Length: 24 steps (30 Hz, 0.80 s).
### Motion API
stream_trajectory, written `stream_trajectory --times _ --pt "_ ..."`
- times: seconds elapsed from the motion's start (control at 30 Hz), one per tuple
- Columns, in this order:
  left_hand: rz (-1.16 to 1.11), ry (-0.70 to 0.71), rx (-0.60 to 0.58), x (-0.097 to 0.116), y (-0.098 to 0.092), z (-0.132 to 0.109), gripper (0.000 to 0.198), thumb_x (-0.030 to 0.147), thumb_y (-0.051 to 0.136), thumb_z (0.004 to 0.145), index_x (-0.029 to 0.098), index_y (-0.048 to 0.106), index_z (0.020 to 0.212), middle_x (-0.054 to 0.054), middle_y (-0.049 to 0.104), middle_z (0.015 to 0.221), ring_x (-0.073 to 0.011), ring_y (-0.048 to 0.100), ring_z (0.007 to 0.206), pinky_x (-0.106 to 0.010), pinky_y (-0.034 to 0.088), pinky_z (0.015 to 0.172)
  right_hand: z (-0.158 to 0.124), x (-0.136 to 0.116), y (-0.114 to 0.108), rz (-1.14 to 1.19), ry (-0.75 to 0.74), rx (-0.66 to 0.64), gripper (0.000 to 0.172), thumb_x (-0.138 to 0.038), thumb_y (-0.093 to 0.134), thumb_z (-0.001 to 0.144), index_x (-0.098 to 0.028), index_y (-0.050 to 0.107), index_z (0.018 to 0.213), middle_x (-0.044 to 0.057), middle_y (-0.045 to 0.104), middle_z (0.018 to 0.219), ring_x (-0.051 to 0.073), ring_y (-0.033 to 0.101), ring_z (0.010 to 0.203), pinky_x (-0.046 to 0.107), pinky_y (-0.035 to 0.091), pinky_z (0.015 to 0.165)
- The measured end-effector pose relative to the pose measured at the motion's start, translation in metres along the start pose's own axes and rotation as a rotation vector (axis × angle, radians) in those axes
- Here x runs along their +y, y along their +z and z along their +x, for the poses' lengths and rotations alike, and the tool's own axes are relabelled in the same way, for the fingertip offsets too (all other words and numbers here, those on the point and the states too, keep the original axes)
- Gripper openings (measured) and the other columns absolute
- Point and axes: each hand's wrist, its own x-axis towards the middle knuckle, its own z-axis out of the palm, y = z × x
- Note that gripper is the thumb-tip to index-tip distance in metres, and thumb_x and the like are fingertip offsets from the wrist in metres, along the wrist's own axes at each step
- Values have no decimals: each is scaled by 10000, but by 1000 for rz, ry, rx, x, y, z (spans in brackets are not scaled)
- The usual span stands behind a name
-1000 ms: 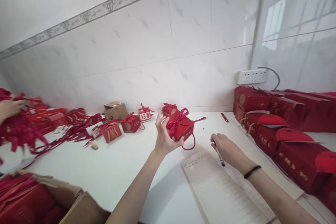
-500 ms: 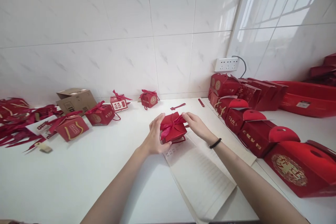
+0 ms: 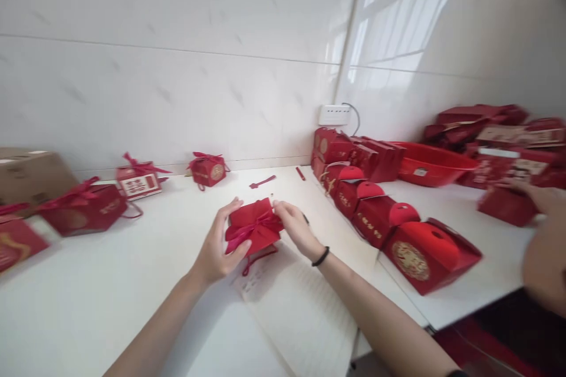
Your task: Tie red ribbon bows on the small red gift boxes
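Note:
A small red gift box (image 3: 254,225) with a red ribbon bow sits between both my hands, just above a lined sheet of paper (image 3: 300,312) on the white table (image 3: 110,306). My left hand (image 3: 216,244) wraps around the box's left side, thumb under its front. My right hand (image 3: 295,227) grips the box's right edge; a thin pen tip shows above its fingers. A black band circles my right wrist.
Several ribboned red boxes (image 3: 84,209) and a brown carton (image 3: 26,174) stand at left. Larger red handled boxes (image 3: 424,250) line the right side, with a red basin (image 3: 431,162) behind. Another person's arm (image 3: 546,247) shows blurred at the right edge. A wall socket (image 3: 332,114) is in the corner.
The view has swung right. The box came down from a one-handed hold in the air to the paper, and my right hand moved from the paper onto the box.

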Motion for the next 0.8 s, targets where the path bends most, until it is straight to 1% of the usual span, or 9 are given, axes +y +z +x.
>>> stream_trajectory --times 0.1,0.2,0.27,0.33,0.43,0.57,0.63,0.7,0.8 --pt "-2 3 -3 -7 1 0 664 249 596 731 206 295 1321 -128 346 1397 -290 254 1348 -487 299 1086 4 3 -1 -28 -33 7 458 -592 598 660 -189 394 579 -50 389 545 88 334 517 224 275 493" --pt "-68 -80 50 -14 2 2 704 308 592 744 228 247 1353 -124 361 1394 -290 313 1322 -489 343 1057 5 6 -3 -5 -20 -19 418 -545 604 665 -191 395 584 -49 407 553 88 346 519 222 276 500" --pt "-94 -154 46 -15 1 4 711 347 583 754 240 231 1363 -123 388 1381 -293 362 1294 -495 396 1012 5 7 -4 16 -22 -15 400 -522 603 666 -193 393 580 -51 399 558 90 352 525 222 287 508" --pt "-105 -195 15 -14 -2 7 685 367 581 756 255 259 1351 -114 404 1375 -294 388 1277 -488 436 973 5 9 -4 70 -11 -20 389 -513 598 672 -196 389 587 -54 385 567 90 354 526 222 299 510" --pt "-133 -197 -28 -10 -5 10 609 368 589 753 267 337 1297 -96 403 1378 -284 413 1259 -440 469 947 6 10 -5 115 5 -36 391 -533 560 713 -197 387 614 -56 374 589 91 356 532 225 314 520" --pt "-199 -205 -61 -4 -4 10 580 340 595 756 238 352 1274 -98 411 1360 -255 464 1211 -383 473 950 3 10 -6 -18 -56 -18 404 -547 558 723 -191 403 612 -49 393 595 98 367 559 234 309 551" --pt "-250 -209 -85 -3 -3 9 586 327 593 758 216 343 1276 -108 440 1324 -249 482 1189 -370 472 948 1 10 -7 -33 -62 -15 399 -536 581 709 -188 410 612 -44 411 601 100 371 564 235 306 549" --pt "-280 -220 -97 -4 -4 9 595 316 585 760 207 329 1286 -109 441 1314 -246 461 1205 -364 454 965 0 11 -8 -11 -53 -17 395 -528 587 715 -186 413 621 -44 411 606 97 359 558 232 297 536" --pt "-271 -255 -109 -5 -5 7 597 290 580 760 218 331 1299 -97 397 1344 -243 398 1250 -377 381 1026 -3 9 -8 16 -32 -32 412 -549 563 743 -188 400 631 -46 388 606 97 354 554 230 299 525"
